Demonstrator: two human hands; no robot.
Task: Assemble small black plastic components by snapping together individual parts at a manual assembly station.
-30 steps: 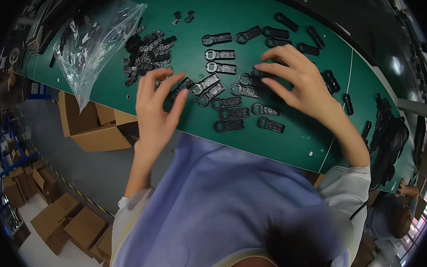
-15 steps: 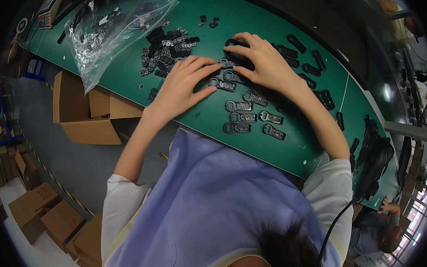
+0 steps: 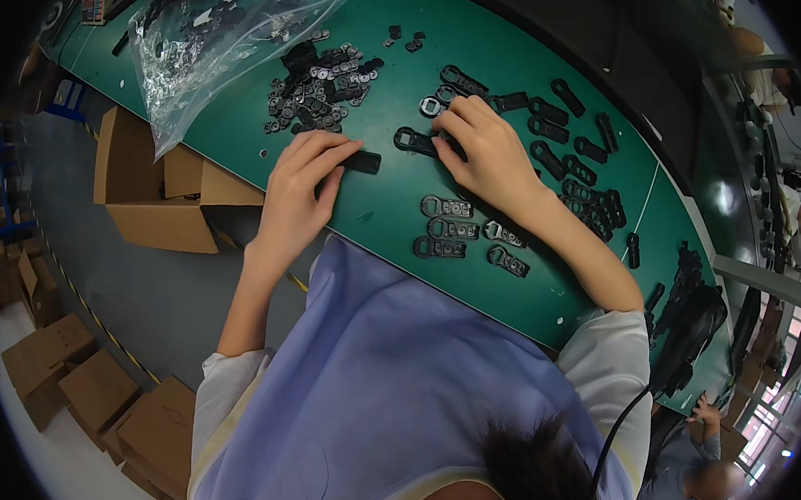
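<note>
My left hand (image 3: pixel 303 184) is closed over the left part of the work area, with its fingertips on a small black rectangular plastic piece (image 3: pixel 363 162). To its right, my right hand (image 3: pixel 486 148) pinches a flat black plastic part with a ring-shaped end (image 3: pixel 405 140); the ring points left, and the fingers hide the other end. Just beyond the right hand, more black ring-ended parts (image 3: pixel 463 79) lie close together. Nearer me rest several similar ring-ended parts (image 3: pixel 450 230) with round details facing up.
A heap of small black and silver pieces (image 3: pixel 318 95) lies beyond my left hand. Next to it is a clear plastic bag (image 3: pixel 215 60) of shiny bits. More black parts spread rightward on the green table (image 3: pixel 390 228). An open cardboard box (image 3: pixel 160 223) stands left of the table edge.
My hands have moved apart. The left now touches a small black rectangular piece and the right grips a ring-ended part. The loose parts that lay between the hands have shifted from there.
</note>
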